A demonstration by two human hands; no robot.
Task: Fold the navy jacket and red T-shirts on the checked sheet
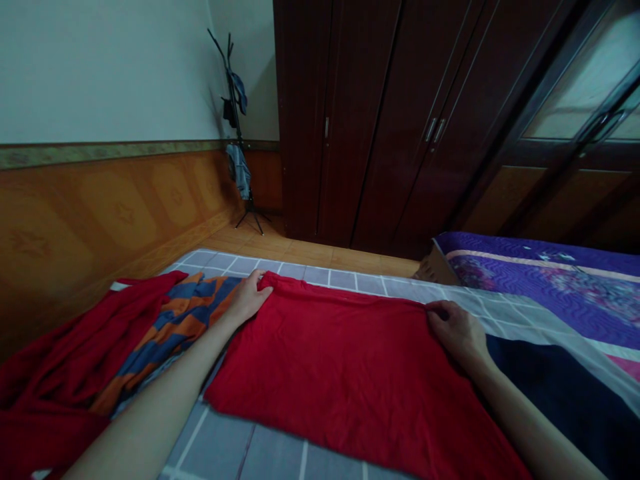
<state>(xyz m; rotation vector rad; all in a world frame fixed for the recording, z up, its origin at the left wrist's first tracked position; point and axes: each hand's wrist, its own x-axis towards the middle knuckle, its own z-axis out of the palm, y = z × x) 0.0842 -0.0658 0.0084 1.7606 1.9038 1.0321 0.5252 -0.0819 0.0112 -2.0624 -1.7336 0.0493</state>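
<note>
A red cloth garment [345, 367] lies spread across a grey bed sheet with white grid lines [225, 433]. At its far left corner, my left hand [251, 297] pinches the edge between thumb and fingers. My right hand [457, 330] grips the far right corner, its fingers curled over the fabric. Between the two hands the far edge runs nearly straight. Small wrinkles show in the red fabric, and its near right part runs out of view at the bottom.
Left of the garment lie an orange and blue checked cloth [185, 313] and another red garment [75, 353]. Dark blue cloth [560, 393] lies at the right. Beyond are a purple bed [540, 267], a dark wardrobe [350, 133] and a coat stand [233, 100].
</note>
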